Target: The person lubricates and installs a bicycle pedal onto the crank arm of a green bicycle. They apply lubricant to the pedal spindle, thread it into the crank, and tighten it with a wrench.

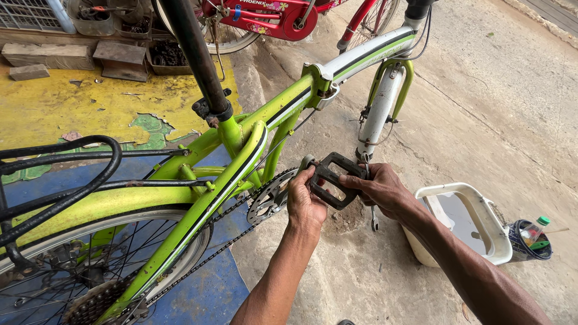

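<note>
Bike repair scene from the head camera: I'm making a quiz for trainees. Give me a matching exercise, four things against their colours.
Things:
1. pedal
2. bicycle frame
3. tub
4. second bicycle

Colours:
A. red
B. white
C. black
D. lime green

Pairs: 1-C, 2-D, 3-B, 4-A. The left hand and right hand both grip the pedal; the tub stands on the concrete to the right, and the second bicycle is parked behind.

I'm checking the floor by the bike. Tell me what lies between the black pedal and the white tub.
In the head view, the right hand and its forearm fill that stretch, gripping the black pedal; a wrench hangs below the hand, then bare concrete up to the white tub.
</note>
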`<state>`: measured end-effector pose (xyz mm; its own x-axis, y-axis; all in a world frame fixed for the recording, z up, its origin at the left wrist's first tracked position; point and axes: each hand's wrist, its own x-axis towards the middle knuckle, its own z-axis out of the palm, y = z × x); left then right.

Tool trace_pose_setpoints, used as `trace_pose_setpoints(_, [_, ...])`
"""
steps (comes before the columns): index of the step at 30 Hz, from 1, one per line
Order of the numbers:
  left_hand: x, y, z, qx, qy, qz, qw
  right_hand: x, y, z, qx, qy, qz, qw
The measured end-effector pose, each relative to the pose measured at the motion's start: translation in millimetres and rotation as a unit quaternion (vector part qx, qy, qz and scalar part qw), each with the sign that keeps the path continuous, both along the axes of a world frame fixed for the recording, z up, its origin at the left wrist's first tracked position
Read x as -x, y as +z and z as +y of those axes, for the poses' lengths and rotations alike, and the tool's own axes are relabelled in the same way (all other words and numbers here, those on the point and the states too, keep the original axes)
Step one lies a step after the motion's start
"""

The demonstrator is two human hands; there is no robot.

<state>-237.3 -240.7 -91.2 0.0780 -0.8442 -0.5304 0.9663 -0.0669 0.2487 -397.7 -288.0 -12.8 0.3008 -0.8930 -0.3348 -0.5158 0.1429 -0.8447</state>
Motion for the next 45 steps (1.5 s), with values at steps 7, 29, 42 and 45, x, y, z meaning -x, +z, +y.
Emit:
trace_pose_setpoints(7, [-0.4,4.6,3.0,0.016,0.017,-0.002,1.0,7.0,-7.5,-0.2,0.036,0.017,0.064,0.997])
trace_pose_setpoints(29, [49.0,48.6,64.9,0.283,0.161,-0.589,0.74,47.4,-22.7,2.0,0.187,0.182,-0.057,0.964])
trace_pose_setpoints(42, [46.2,44.1,65.0,0.271,0.187,-0.686,0.649,48.4,-47.9,3.0,0.219,0.153,-0.149,0.952])
trace_pose_setpoints(45, [47.1,35.1,59.0,0.242,0.141,-0.609,0.742,46.5,-53.0,6.1,0.347,0.131,-0.074,0.926])
